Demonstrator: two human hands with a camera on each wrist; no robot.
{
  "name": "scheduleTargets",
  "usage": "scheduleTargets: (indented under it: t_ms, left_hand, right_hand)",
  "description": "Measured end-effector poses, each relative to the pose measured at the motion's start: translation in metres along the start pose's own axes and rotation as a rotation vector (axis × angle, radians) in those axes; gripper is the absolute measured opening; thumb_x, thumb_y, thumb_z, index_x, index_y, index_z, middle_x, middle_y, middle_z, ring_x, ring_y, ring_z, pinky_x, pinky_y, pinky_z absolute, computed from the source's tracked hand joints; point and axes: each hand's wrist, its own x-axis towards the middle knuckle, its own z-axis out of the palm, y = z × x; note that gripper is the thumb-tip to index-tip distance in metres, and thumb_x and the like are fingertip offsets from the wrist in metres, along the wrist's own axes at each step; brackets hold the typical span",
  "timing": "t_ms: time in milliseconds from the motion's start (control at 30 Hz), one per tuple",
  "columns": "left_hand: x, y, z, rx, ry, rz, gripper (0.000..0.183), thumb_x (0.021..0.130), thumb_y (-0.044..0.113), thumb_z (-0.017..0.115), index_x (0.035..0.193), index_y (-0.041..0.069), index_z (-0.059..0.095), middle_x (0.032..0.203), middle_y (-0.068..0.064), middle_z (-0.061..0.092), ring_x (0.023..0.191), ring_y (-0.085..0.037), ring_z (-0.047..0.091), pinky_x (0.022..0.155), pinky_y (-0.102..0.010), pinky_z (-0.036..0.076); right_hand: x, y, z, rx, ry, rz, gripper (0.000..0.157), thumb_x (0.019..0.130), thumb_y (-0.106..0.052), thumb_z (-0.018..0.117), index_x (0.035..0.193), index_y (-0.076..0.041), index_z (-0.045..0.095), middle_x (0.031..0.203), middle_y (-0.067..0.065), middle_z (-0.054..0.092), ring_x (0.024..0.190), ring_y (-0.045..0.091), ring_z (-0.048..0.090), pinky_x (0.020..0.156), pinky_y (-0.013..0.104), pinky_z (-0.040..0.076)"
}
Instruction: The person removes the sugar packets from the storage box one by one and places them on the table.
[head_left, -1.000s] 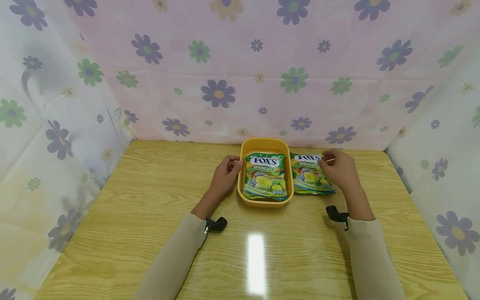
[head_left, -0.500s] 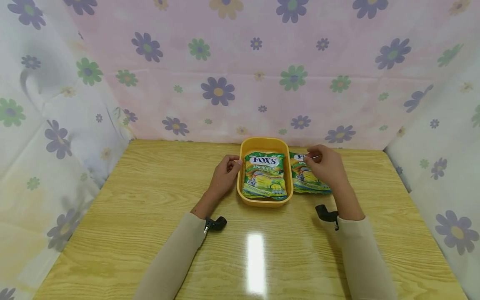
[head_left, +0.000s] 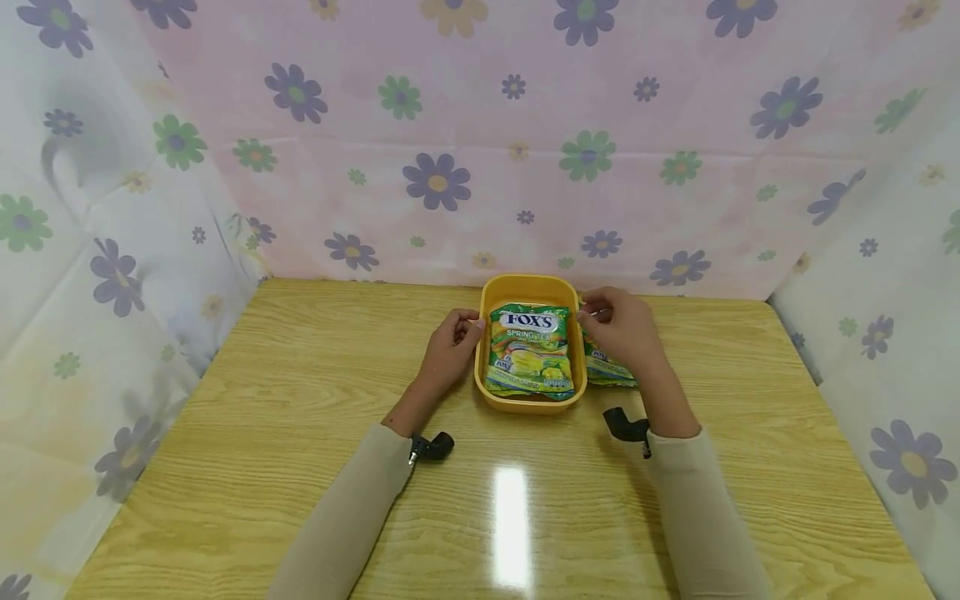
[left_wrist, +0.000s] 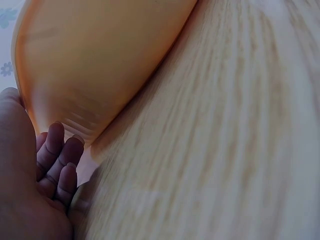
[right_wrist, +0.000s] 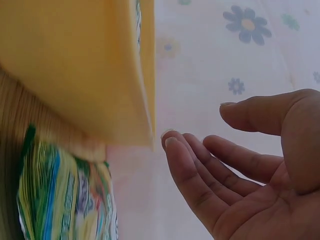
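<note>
A yellow plastic tub (head_left: 529,407) stands on the table, holding a green FOX'S Spring Tea candy bag (head_left: 529,348) laid face up. My left hand (head_left: 448,348) rests at its left side, thumb at the rim and fingers loosely bent against the outer wall, as the left wrist view shows. At the right rim my right hand (head_left: 626,329) hovers with thumb and fingers apart and nothing between them. Below it, beside the tub, lies a second candy bag (head_left: 609,369), mostly hidden in the head view; the right wrist view shows its striped lower part.
The wood-grain table (head_left: 337,358) meets a flower-print cloth (head_left: 300,183) just behind the tub. More of this cloth hangs at both sides. Each wrist carries a black camera mount, such as the left one (head_left: 432,447).
My right hand has moved left, from over the second bag's right part to the tub's right rim. The left hand, tub and both bags stay in place.
</note>
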Motion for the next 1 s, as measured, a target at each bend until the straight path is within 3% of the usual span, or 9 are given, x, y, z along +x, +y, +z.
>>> scheduleTargets:
  t_ms: [133, 233, 433, 700, 767, 833, 900, 1000]
  left_hand:
    - [0.007, -0.022, 0.003, 0.013, 0.012, 0.002, 0.037, 0.113, 0.025, 0.057, 0.138, -0.002, 0.06, 0.1, -0.018, 0.067, 0.084, -0.021, 0.055, 0.078, -0.03, 0.044]
    - [0.009, -0.028, 0.003, 0.015, 0.011, 0.005, 0.037, 0.112, 0.029, 0.057, 0.138, 0.002, 0.061, 0.1, -0.015, 0.067, 0.084, -0.02, 0.055, 0.077, -0.03, 0.044]
    - [0.009, -0.029, 0.001, 0.002, -0.011, 0.0, 0.038, 0.111, 0.037, 0.058, 0.137, 0.009, 0.062, 0.1, -0.01, 0.067, 0.084, -0.02, 0.057, 0.078, -0.032, 0.046]
    - [0.009, -0.03, 0.0, 0.016, -0.033, 0.005, 0.038, 0.112, 0.04, 0.056, 0.137, 0.011, 0.061, 0.101, -0.008, 0.067, 0.086, -0.022, 0.058, 0.079, -0.033, 0.048]
    - [0.01, -0.031, 0.0, 0.018, -0.036, 0.006, 0.038, 0.112, 0.039, 0.056, 0.136, 0.011, 0.061, 0.101, -0.007, 0.067, 0.085, -0.021, 0.058, 0.079, -0.032, 0.048]
    - [0.01, -0.032, 0.0, 0.017, -0.038, 0.007, 0.037, 0.112, 0.039, 0.056, 0.136, 0.011, 0.061, 0.1, -0.006, 0.067, 0.085, -0.021, 0.058, 0.078, -0.032, 0.048]
    - [0.01, -0.032, 0.0, 0.013, -0.04, 0.007, 0.037, 0.112, 0.038, 0.057, 0.136, 0.011, 0.061, 0.1, -0.007, 0.067, 0.084, -0.021, 0.058, 0.077, -0.032, 0.049]
    - [0.01, -0.033, 0.0, 0.008, -0.039, 0.007, 0.036, 0.111, 0.038, 0.057, 0.136, 0.012, 0.061, 0.1, -0.007, 0.067, 0.084, -0.021, 0.058, 0.077, -0.032, 0.048]
  right_hand:
    - [0.001, -0.009, 0.007, 0.001, -0.058, 0.008, 0.043, 0.105, -0.017, 0.066, 0.14, 0.006, 0.062, 0.127, 0.024, 0.068, 0.112, 0.042, 0.069, 0.093, 0.054, 0.058]
    - [0.002, -0.017, 0.011, -0.019, -0.128, 0.033, 0.047, 0.107, -0.021, 0.063, 0.145, 0.007, 0.058, 0.133, 0.026, 0.066, 0.119, 0.044, 0.067, 0.096, 0.055, 0.057]
    - [0.002, -0.034, 0.018, -0.067, -0.263, 0.099, 0.064, 0.109, -0.031, 0.059, 0.155, 0.009, 0.044, 0.15, 0.03, 0.054, 0.135, 0.046, 0.056, 0.108, 0.059, 0.049]
    - [0.0, -0.048, 0.031, -0.09, -0.328, 0.209, 0.08, 0.11, -0.04, 0.055, 0.166, 0.005, 0.021, 0.169, 0.028, 0.029, 0.153, 0.048, 0.033, 0.119, 0.063, 0.034]
    - [0.0, -0.048, 0.034, -0.08, -0.324, 0.218, 0.082, 0.109, -0.04, 0.056, 0.166, 0.006, 0.018, 0.168, 0.029, 0.03, 0.149, 0.048, 0.04, 0.116, 0.062, 0.039]
    - [0.0, -0.047, 0.038, -0.073, -0.319, 0.226, 0.083, 0.109, -0.039, 0.057, 0.165, 0.009, 0.018, 0.16, 0.033, 0.039, 0.13, 0.047, 0.056, 0.105, 0.059, 0.049]
    - [0.001, -0.047, 0.042, -0.064, -0.315, 0.234, 0.081, 0.109, -0.037, 0.057, 0.163, 0.011, 0.019, 0.149, 0.035, 0.047, 0.107, 0.045, 0.062, 0.091, 0.055, 0.053]
    - [0.002, -0.048, 0.047, -0.052, -0.314, 0.26, 0.083, 0.109, -0.036, 0.058, 0.163, 0.011, 0.016, 0.15, 0.037, 0.043, 0.115, 0.048, 0.06, 0.094, 0.057, 0.053]
